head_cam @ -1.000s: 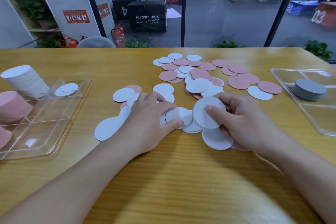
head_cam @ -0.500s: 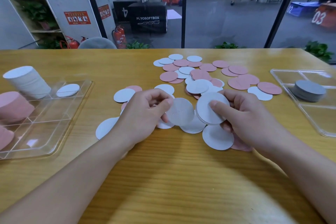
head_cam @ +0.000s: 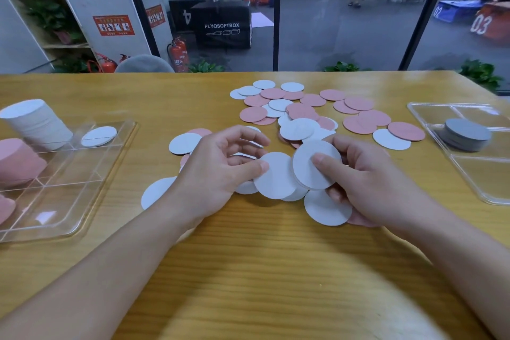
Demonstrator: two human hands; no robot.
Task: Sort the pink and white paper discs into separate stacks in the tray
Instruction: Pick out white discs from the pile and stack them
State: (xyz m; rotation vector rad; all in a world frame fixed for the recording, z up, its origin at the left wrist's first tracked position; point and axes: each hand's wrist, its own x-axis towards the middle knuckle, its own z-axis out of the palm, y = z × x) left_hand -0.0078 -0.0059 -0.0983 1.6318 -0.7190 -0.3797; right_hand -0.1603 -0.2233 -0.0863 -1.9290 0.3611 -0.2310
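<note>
Pinching a white disc [head_cam: 276, 175] by its left rim between thumb and fingers, the left hand [head_cam: 220, 171] holds it lifted and tilted toward the right hand [head_cam: 367, 179]. That hand grips a second white disc [head_cam: 314, 164], thumb pressed on its face and fingers curled behind; whether more discs sit stacked behind it I cannot tell. The two held discs overlap at their edges.

These discs look thin, light and fairly stiff, probably smooth enough to slide over one another, so a rim pinch seems the safest hold; lying flat on the table [head_cam: 262, 270] they would likely need an edge teased up or a slide off a neighbour before they can be gripped.

Beneath and beside the hands lie more white discs, one [head_cam: 327, 208] under the right palm and one [head_cam: 157, 192] by the left wrist. Farther back a loose scatter of pink and white discs [head_cam: 303, 110] overlaps across the tabletop.

At the left the clear tray [head_cam: 82, 201] has a tall white stack [head_cam: 38, 121] and a pink stack [head_cam: 19, 160] at its far side, plus a single white disc [head_cam: 99, 136]. Bare table between hands and tray leaves an open path; the tray's raised rim must be cleared. A second clear tray [head_cam: 469, 179] on the right holds a grey stack [head_cam: 466, 134].
</note>
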